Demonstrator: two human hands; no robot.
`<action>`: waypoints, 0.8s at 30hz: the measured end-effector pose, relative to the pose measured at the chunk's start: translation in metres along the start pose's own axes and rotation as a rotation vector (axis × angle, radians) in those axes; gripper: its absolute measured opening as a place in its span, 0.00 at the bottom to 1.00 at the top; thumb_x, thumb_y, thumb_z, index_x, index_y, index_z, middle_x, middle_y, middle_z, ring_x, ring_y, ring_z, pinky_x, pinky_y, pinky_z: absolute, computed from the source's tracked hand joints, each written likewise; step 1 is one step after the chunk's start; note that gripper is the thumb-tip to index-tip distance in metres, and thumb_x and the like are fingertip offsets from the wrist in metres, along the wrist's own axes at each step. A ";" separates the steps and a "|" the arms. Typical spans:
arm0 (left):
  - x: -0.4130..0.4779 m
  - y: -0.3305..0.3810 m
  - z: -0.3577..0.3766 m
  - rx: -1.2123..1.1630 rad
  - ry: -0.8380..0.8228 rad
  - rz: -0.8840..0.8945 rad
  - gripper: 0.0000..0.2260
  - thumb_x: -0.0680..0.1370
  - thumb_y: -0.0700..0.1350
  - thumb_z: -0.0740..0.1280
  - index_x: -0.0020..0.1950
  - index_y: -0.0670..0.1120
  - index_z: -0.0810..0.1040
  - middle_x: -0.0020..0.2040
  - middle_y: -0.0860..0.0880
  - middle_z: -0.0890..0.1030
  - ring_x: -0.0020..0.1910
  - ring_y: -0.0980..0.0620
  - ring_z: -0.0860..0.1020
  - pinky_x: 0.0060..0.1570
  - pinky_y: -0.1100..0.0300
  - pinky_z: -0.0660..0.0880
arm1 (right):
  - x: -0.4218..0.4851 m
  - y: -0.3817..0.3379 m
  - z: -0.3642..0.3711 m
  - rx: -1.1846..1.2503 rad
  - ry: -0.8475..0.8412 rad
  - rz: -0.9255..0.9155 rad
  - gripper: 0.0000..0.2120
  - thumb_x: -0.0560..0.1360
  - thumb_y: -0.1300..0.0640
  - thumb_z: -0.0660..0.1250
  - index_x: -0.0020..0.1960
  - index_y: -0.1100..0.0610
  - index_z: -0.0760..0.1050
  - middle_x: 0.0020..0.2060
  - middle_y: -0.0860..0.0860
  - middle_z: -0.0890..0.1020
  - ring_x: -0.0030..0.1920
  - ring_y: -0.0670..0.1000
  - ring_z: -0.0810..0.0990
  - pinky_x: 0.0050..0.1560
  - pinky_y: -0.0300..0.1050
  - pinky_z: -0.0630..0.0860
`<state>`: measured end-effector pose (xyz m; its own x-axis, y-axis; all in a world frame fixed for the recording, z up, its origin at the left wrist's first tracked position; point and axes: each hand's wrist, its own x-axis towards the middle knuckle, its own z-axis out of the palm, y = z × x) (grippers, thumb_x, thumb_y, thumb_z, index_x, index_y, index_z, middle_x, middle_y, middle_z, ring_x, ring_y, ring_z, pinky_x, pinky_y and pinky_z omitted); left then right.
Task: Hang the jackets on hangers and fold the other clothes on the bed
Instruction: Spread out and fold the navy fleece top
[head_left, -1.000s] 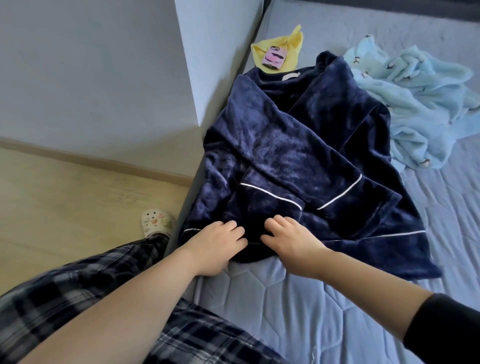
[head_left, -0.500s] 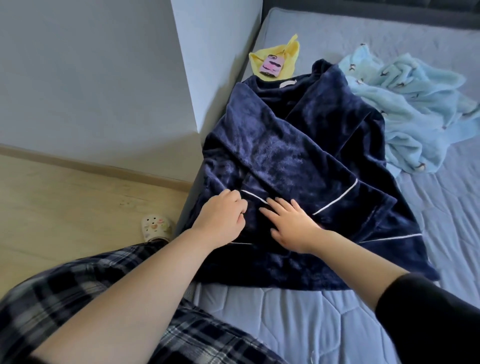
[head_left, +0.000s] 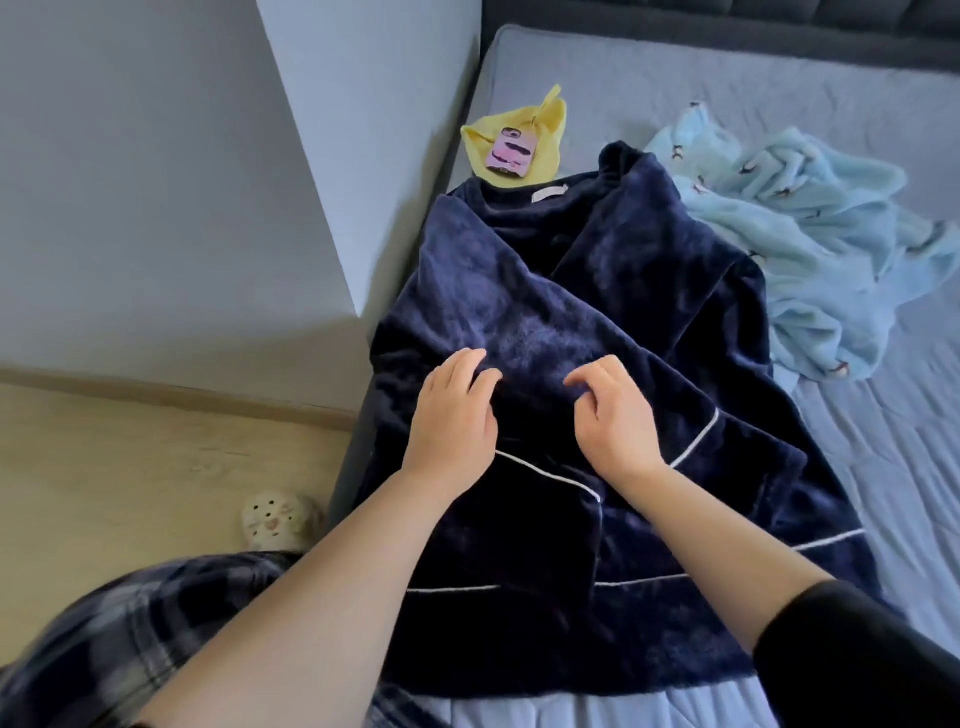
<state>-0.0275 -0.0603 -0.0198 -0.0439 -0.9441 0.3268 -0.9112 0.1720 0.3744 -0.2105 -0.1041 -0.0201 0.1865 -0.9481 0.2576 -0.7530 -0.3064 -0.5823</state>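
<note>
The left hand (head_left: 452, 415) lies flat, fingers nearly straight, pressing on the dark blue fleece top (head_left: 597, 312). Just beside it the right hand (head_left: 615, 421) rests on the same top with its fingers bent and the tips sunk into the pile; whether it pinches a fold I cannot tell. The top is spread along the near edge of the bed (head_left: 883, 493), collar away from the person. One side looks laid across the middle, while the white-piped hem lies open below the wrists. I judge this to be the first fold or two of this piece, with the bottom not yet brought up. Beyond it, to the right, a light blue garment (head_left: 810, 249) sits in a crumpled heap, not folded. A small yellow cloth (head_left: 548, 119) lies past the collar. No hanger and no hung jacket are in view, so most of the job seems left.
</note>
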 end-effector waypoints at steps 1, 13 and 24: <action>0.009 -0.004 0.002 0.006 -0.001 -0.015 0.16 0.75 0.35 0.65 0.62 0.39 0.76 0.69 0.40 0.70 0.71 0.40 0.65 0.68 0.44 0.64 | 0.012 0.002 0.002 -0.074 -0.190 0.027 0.14 0.73 0.64 0.57 0.51 0.55 0.79 0.49 0.47 0.78 0.48 0.48 0.76 0.50 0.44 0.74; 0.125 -0.050 0.035 0.109 -0.282 -0.174 0.28 0.82 0.51 0.55 0.78 0.52 0.45 0.79 0.48 0.46 0.77 0.44 0.41 0.73 0.42 0.45 | 0.147 -0.019 0.027 -0.115 -0.073 0.024 0.13 0.74 0.65 0.57 0.52 0.57 0.78 0.51 0.51 0.79 0.53 0.50 0.75 0.52 0.43 0.72; 0.152 -0.062 0.046 0.067 -0.393 -0.238 0.26 0.81 0.52 0.54 0.78 0.53 0.49 0.79 0.49 0.43 0.77 0.44 0.38 0.70 0.36 0.41 | 0.271 -0.001 0.054 -0.770 -0.273 -0.006 0.24 0.70 0.63 0.62 0.67 0.60 0.67 0.65 0.58 0.70 0.72 0.59 0.59 0.73 0.64 0.45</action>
<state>0.0032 -0.2270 -0.0332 0.0294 -0.9924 -0.1195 -0.9388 -0.0684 0.3376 -0.1256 -0.3650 0.0088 0.2642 -0.9645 0.0044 -0.9555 -0.2611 0.1373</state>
